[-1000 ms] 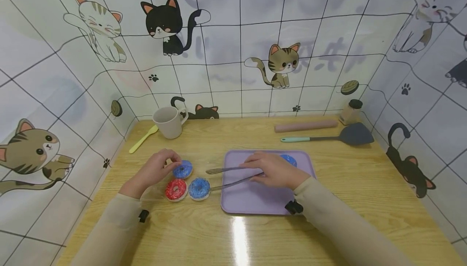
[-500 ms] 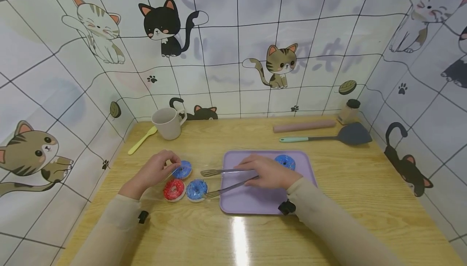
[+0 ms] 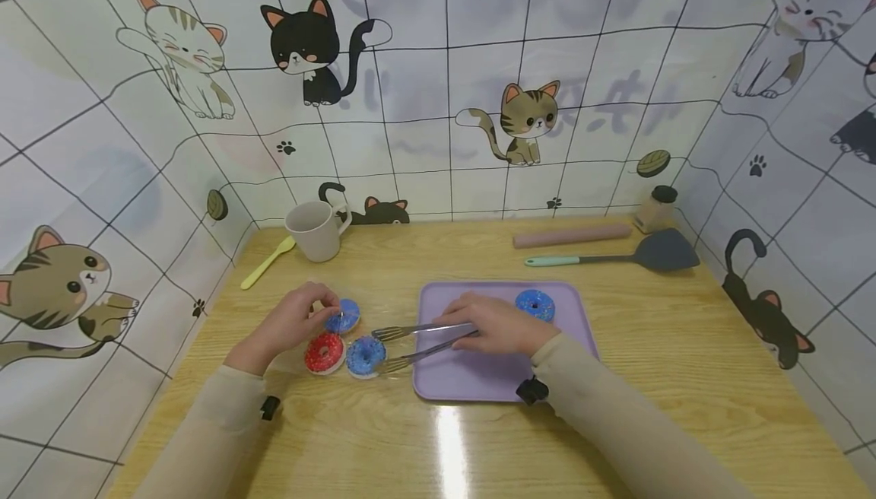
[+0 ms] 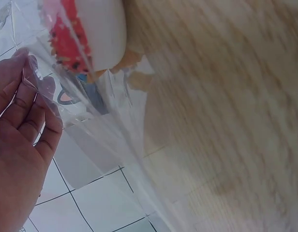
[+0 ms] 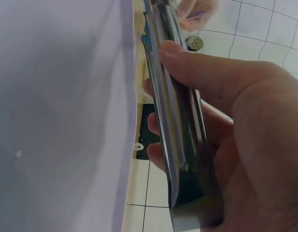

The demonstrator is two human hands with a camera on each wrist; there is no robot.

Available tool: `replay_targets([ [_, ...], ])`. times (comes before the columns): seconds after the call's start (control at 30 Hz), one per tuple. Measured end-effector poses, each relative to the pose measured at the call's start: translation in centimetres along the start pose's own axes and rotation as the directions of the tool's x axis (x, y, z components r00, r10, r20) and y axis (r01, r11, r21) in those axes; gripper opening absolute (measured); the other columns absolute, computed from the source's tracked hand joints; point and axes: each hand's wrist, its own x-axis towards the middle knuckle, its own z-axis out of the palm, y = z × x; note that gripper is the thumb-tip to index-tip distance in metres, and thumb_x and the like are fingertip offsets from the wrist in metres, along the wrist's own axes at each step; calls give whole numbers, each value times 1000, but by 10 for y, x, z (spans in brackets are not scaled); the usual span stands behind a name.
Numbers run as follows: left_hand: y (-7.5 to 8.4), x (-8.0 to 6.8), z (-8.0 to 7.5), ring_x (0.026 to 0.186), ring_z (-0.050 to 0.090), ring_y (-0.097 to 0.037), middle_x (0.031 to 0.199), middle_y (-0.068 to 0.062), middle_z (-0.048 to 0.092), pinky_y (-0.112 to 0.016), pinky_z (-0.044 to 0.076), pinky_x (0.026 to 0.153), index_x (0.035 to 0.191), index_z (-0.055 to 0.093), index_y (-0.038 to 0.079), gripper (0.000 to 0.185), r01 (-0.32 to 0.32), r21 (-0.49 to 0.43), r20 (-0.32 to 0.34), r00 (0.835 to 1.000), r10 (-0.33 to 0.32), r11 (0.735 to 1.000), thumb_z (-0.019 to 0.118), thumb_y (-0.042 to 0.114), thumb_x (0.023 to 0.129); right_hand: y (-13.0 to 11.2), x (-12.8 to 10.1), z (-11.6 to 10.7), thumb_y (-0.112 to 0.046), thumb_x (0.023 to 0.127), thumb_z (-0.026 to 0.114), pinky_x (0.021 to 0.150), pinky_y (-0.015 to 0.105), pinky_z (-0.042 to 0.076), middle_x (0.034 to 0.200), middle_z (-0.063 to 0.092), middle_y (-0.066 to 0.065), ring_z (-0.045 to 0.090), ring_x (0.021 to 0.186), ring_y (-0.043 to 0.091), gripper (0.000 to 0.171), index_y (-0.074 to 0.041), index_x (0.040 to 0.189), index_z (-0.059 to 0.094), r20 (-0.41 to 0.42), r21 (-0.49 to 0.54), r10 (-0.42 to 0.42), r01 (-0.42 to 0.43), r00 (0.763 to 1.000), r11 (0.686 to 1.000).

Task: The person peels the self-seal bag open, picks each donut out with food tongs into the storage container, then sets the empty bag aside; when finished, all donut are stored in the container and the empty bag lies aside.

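On the wooden table (image 3: 356,438), a lilac tray (image 3: 472,381) is laid flat near the middle, seemingly for easy reach. Metal tongs (image 3: 438,348) are held above it, their arms spread and their tips extended past its left edge; the spread is probably allowed by the light hold of the right hand (image 3: 496,322), by which they are gripped between thumb and fingers. Clear plastic film (image 4: 132,157) is pinched by the left hand (image 3: 294,318), likely so that it is kept lifted; whether the doughnuts are covered or enclosed by it cannot be told. Through it, a red doughnut (image 3: 316,360) is seen. Beside this are grouped a nearer blue doughnut (image 3: 357,362), just beside the tips, and a farther blue doughnut (image 3: 349,315), partly hidden by the left hand. A third blue doughnut (image 3: 545,309) is set toward the tray's far right corner.
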Motion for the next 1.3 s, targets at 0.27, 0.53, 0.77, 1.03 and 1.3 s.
replay_targets([
  [0.27,-2,-1,0,97,57,-16,102,3,67,-37,49,84,102,71,20,4,-1,-4,-5,1000,1,1000,67,20,102,-7,-7,-2,-29,96,75,100,40,54,131,67,1,62,122,18,45,-18,139,67,-53,-64,2,-5,999,998],
  [0.53,-3,-2,1,96,57,-16,101,4,67,-36,48,81,101,70,20,4,-10,-9,-18,1000,9,1000,67,21,102,-9,-25,-7,-26,97,74,100,40,54,132,67,1,62,123,19,47,-18,142,64,-136,-91,3,-15,991,996],
  [0.77,-4,0,1,97,57,-17,101,3,67,-37,47,83,101,70,19,3,10,-6,-15,1000,-10,1000,67,20,102,-2,-47,-13,-30,97,73,99,41,55,133,66,1,63,122,20,47,-23,143,63,-192,-133,23,-49,981,990],
  [1.03,-2,-2,1,96,57,-16,100,4,67,-34,47,81,99,70,19,5,-8,-22,-13,1000,7,1000,67,20,102,18,-81,-21,-27,93,79,93,43,55,129,67,2,65,117,20,51,-19,142,64,-265,-221,-11,-50,964,974],
  [1.3,-4,-3,3,92,55,-15,96,5,67,-32,46,78,97,70,21,4,-15,-16,-32,999,15,1000,69,21,101,37,-109,-28,-25,91,81,95,46,55,129,66,2,63,121,24,51,-18,139,66,-294,-228,41,-112,955,967],
])
